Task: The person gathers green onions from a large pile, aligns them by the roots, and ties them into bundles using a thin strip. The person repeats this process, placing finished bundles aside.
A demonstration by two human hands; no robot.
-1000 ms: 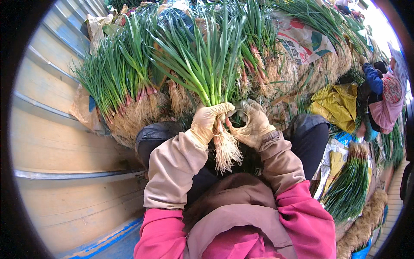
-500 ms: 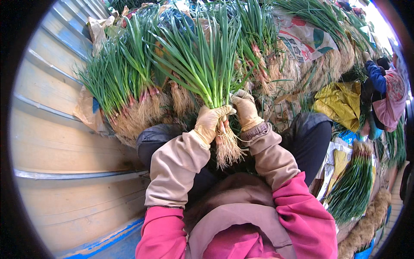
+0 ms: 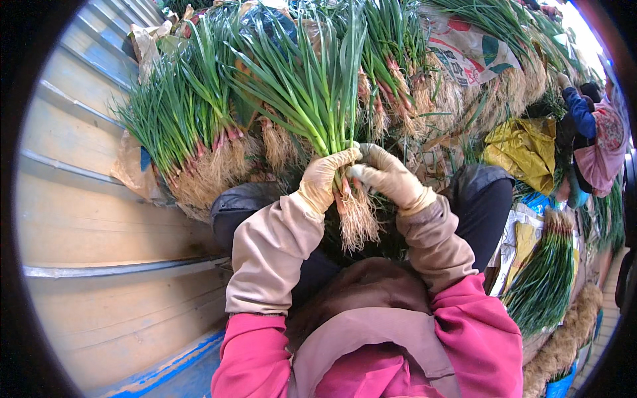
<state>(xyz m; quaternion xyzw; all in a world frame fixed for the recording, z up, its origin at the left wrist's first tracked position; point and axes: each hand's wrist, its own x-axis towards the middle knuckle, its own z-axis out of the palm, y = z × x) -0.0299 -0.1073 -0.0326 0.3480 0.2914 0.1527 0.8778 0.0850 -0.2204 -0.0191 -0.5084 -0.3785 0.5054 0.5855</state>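
Note:
My left hand (image 3: 325,178), in a pale glove, is wrapped round the stems of a bunch of green garlic (image 3: 322,99) in front of me. The long flat leaves fan upward, and the pinkish stem ends and pale stringy roots (image 3: 357,222) hang below the fist. Against the bunch's right side, just above the roots, is my gloved right hand (image 3: 390,178), its fingers bent and the thumb drawn in toward them. Whatever its fingertips pinch is too small or hidden to make out.
More green garlic with roots (image 3: 199,142) lies at the left beside a ridged metal wall (image 3: 119,229). Other bunches lie behind on printed sacking (image 3: 468,50). At right are a yellow sack (image 3: 521,152), a laid-down bunch (image 3: 544,278) and another person (image 3: 594,132).
My right hand has shifted slightly down and turned, its thumb now lower by the stem ends. The bunch has tilted a little, its leaves leaning more to the left.

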